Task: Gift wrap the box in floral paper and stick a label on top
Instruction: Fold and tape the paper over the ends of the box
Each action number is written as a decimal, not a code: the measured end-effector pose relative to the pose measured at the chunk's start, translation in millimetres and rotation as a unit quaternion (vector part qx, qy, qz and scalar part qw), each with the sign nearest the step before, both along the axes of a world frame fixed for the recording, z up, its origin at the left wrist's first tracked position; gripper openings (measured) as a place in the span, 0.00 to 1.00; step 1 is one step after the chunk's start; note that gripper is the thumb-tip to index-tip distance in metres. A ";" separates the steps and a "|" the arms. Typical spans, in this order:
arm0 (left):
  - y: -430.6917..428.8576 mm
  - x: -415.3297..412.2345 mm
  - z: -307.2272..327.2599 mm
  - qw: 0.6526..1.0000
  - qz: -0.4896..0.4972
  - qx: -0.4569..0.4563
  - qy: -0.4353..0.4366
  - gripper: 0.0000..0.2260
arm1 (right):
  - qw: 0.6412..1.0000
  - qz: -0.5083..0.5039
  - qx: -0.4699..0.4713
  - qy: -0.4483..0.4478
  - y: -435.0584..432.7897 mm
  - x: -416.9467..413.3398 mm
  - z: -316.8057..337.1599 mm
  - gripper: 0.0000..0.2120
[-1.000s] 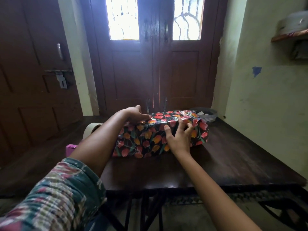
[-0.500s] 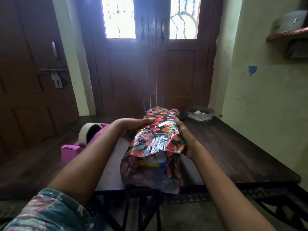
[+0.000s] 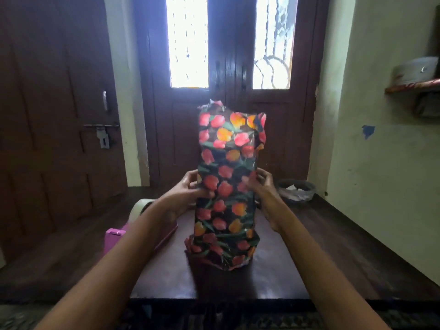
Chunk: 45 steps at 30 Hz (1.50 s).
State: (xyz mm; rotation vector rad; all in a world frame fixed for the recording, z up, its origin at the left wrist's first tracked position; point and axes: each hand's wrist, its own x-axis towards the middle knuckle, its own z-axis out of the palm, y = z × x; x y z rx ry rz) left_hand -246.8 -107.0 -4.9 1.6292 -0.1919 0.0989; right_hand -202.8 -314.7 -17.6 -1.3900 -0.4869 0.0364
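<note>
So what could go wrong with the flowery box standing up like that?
The box wrapped in black floral paper stands on its narrow end on the dark wooden table, so it could tip if the left hand or right hand lets go. The loose paper under it may crumple or tear. The ragged top end looks open, so the wrap might loosen.
</note>
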 end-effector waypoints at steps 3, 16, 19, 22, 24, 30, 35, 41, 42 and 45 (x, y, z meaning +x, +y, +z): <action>0.6 -9.2 -16.2 0.999 -0.021 -0.021 -0.017 0.34 | 0.999 -0.017 -0.014 -0.025 4.4 -9.9 -12.4 0.38; 3.7 -17.7 -35.4 0.991 0.010 0.112 -0.073 0.39 | 0.999 0.002 -0.044 -0.017 -3.9 -26.9 -36.3 0.42; 0.4 -14.3 -25.7 0.984 -0.010 0.100 -0.144 0.35 | 0.997 -0.022 -0.054 -0.042 -3.7 -25.4 -24.5 0.46; -6.8 -12.6 -17.8 0.980 -0.030 0.101 -0.168 0.37 | 0.993 -0.051 -0.054 -0.090 1.6 -22.1 -14.7 0.50; -9.0 -10.3 -20.6 0.978 -0.012 0.111 -0.175 0.35 | 0.992 -0.066 -0.032 -0.107 5.1 -18.6 -11.7 0.38; -8.7 -5.6 -22.7 0.953 0.070 0.135 -0.262 0.21 | 0.992 -0.068 0.020 -0.108 5.0 -10.9 -8.1 0.37; -5.1 0.8 -11.3 0.945 0.090 0.143 -0.280 0.20 | 0.985 -0.097 0.055 -0.133 -0.2 -13.2 6.6 0.20; -0.6 -1.9 -7.2 0.927 0.091 0.183 -0.313 0.14 | 0.966 -0.174 0.062 -0.182 -7.3 -15.0 30.9 0.04; 0.3 -1.2 -6.2 0.919 0.093 0.198 -0.328 0.12 | 0.966 -0.174 0.057 -0.184 -7.1 -14.8 31.1 0.05; 1.9 2.3 -5.0 0.907 0.091 0.220 -0.347 0.16 | 0.949 -0.225 0.023 -0.219 -5.1 -12.6 28.7 0.14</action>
